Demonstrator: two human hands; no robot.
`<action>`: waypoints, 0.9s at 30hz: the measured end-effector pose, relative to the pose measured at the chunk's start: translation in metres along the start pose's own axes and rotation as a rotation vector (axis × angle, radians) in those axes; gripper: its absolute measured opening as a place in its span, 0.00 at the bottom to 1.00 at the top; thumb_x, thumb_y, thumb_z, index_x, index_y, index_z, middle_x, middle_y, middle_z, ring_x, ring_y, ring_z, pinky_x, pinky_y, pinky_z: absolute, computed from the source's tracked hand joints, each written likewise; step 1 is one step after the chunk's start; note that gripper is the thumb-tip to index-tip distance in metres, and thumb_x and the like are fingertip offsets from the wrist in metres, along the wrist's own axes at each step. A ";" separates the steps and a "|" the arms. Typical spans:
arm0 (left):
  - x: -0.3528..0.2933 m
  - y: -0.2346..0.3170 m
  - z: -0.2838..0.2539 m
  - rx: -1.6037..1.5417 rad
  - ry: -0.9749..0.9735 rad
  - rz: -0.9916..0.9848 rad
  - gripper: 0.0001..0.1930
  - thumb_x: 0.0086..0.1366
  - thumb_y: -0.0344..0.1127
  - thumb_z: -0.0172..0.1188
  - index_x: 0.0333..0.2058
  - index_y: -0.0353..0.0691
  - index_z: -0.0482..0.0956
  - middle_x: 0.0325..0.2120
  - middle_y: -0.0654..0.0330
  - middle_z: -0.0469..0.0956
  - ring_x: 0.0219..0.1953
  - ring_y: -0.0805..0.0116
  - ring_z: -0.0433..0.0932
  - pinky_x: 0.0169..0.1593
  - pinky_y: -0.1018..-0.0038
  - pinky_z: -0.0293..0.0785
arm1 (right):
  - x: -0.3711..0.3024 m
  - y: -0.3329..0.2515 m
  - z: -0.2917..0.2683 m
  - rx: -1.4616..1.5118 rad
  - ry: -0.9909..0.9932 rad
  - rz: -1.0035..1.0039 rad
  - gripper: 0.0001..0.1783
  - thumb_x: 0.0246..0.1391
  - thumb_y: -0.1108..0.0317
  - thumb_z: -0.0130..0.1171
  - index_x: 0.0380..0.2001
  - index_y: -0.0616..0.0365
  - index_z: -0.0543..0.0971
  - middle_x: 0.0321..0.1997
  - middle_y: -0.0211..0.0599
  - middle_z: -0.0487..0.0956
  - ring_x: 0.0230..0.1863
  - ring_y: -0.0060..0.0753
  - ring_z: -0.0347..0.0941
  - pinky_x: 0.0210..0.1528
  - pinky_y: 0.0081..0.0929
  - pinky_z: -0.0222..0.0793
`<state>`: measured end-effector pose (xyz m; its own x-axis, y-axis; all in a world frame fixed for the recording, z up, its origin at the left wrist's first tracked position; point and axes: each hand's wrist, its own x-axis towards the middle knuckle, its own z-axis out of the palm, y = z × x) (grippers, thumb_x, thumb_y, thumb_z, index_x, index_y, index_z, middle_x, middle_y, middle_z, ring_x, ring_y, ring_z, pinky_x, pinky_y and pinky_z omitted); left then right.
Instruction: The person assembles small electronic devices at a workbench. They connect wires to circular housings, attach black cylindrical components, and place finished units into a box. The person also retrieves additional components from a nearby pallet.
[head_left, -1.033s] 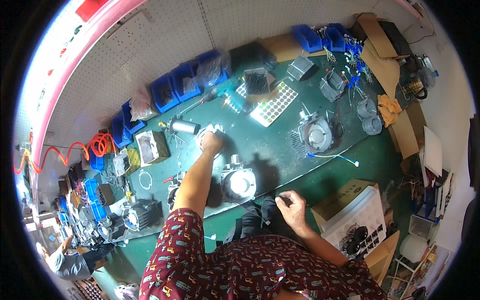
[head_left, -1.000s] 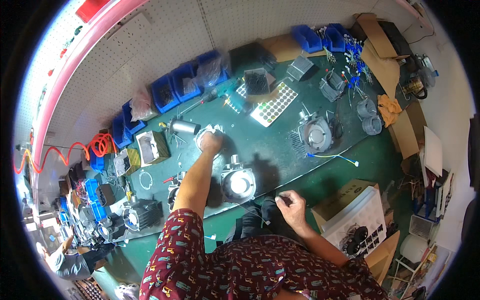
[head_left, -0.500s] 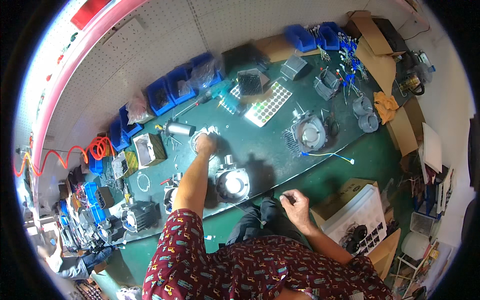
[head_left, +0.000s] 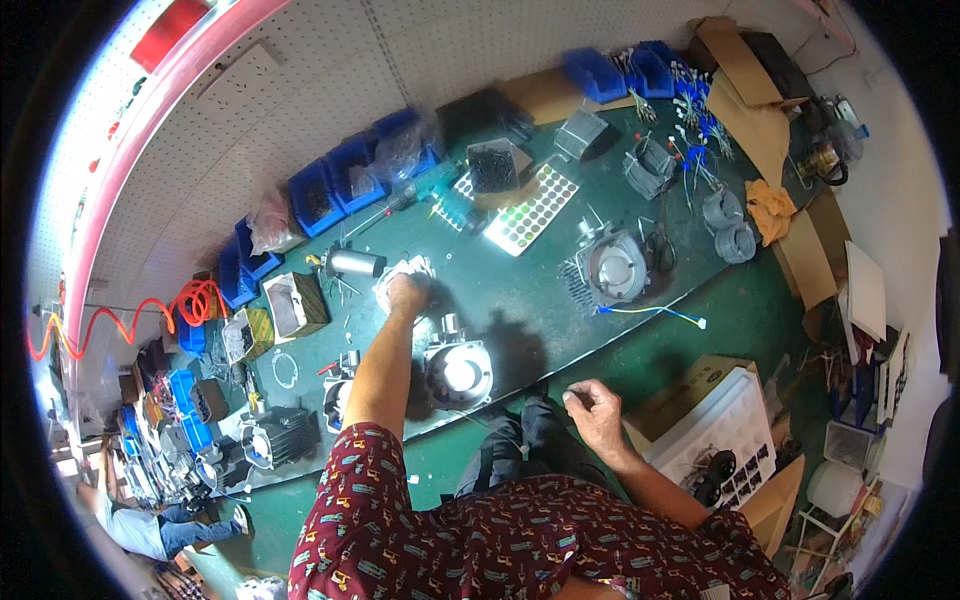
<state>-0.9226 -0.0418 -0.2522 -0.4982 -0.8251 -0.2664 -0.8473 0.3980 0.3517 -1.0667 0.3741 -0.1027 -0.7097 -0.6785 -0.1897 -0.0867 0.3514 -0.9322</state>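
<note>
My left hand reaches over the green workbench and closes on a pale, round metal part. Its fingertips are mostly hidden behind the back of the hand. Nearer to me stands a motor housing with a bright round centre, and a dark cylinder lies left of the held part. My right hand hovers in front of the bench edge, fingers curled and thumb against the index finger. Whether something small is in that pinch cannot be made out.
Blue bins line the back wall. A power drill lies before them, near a sheet of round stickers. Another finned housing sits to the right. A cardboard box stands below the right bench edge. A co-worker is at far left.
The whole view has shifted slightly. My left hand stays on the pale metal part and my right hand keeps its curled pose. The co-worker at far left shows more of the legs and a shoe.
</note>
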 end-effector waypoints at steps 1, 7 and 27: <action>0.003 -0.008 0.007 0.015 0.034 -0.027 0.18 0.53 0.43 0.67 0.39 0.37 0.84 0.35 0.47 0.84 0.39 0.49 0.83 0.45 0.59 0.77 | -0.001 -0.001 0.000 0.017 -0.008 0.039 0.06 0.53 0.73 0.67 0.32 0.64 0.81 0.27 0.30 0.81 0.28 0.17 0.74 0.32 0.21 0.71; -0.029 0.025 -0.036 -0.347 0.094 -0.250 0.16 0.55 0.43 0.65 0.32 0.34 0.84 0.29 0.44 0.83 0.35 0.48 0.84 0.41 0.61 0.79 | 0.000 0.004 0.000 0.066 0.004 0.081 0.07 0.53 0.72 0.68 0.32 0.64 0.81 0.27 0.30 0.82 0.27 0.17 0.73 0.31 0.21 0.70; -0.280 0.090 -0.206 -1.323 0.370 -0.053 0.08 0.72 0.38 0.56 0.34 0.42 0.72 0.20 0.68 0.71 0.20 0.80 0.67 0.24 0.82 0.64 | 0.045 -0.182 0.125 0.822 -0.629 0.401 0.39 0.52 0.61 0.72 0.62 0.60 0.64 0.59 0.48 0.73 0.61 0.41 0.71 0.56 0.48 0.74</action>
<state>-0.8216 0.1426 0.0387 -0.2170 -0.9679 -0.1271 0.0460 -0.1402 0.9891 -0.9955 0.1986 0.0197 -0.0805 -0.8998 -0.4288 0.7256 0.2421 -0.6441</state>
